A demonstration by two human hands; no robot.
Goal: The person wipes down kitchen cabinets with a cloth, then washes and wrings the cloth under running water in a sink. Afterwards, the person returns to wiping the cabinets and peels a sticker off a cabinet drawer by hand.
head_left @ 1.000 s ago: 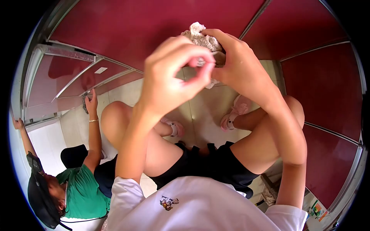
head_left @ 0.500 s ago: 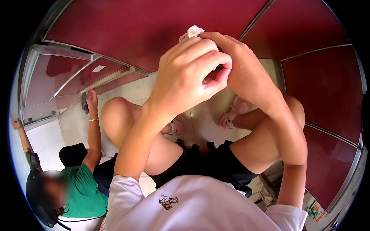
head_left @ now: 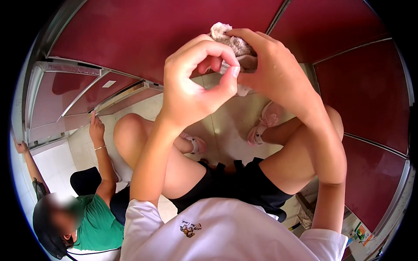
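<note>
A crumpled whitish cloth (head_left: 237, 44) hangs bunched in front of the red cabinet panels. My right hand (head_left: 274, 65) is curled round its right side, with the fingers over the top and the thumb below. My left hand (head_left: 193, 76) is at the cloth's left edge, thumb and index fingertips pinched together in a ring. A small pale piece shows beside those fingertips, seemingly part of the cloth. The lower folds of the cloth are partly hidden between my hands.
Red panels (head_left: 174, 30) with metal edges stand ahead and to the right (head_left: 361, 87). At the left, a person in a green top (head_left: 98, 224) reaches toward an open cabinet door (head_left: 126, 98). Pale floor tiles (head_left: 217, 126) lie below.
My left hand moved over the cloth to the right, then back left, uncovering it again. The co-worker's hand moved down slightly and its grey scrubber no longer shows. My right hand stays on the cloth.
</note>
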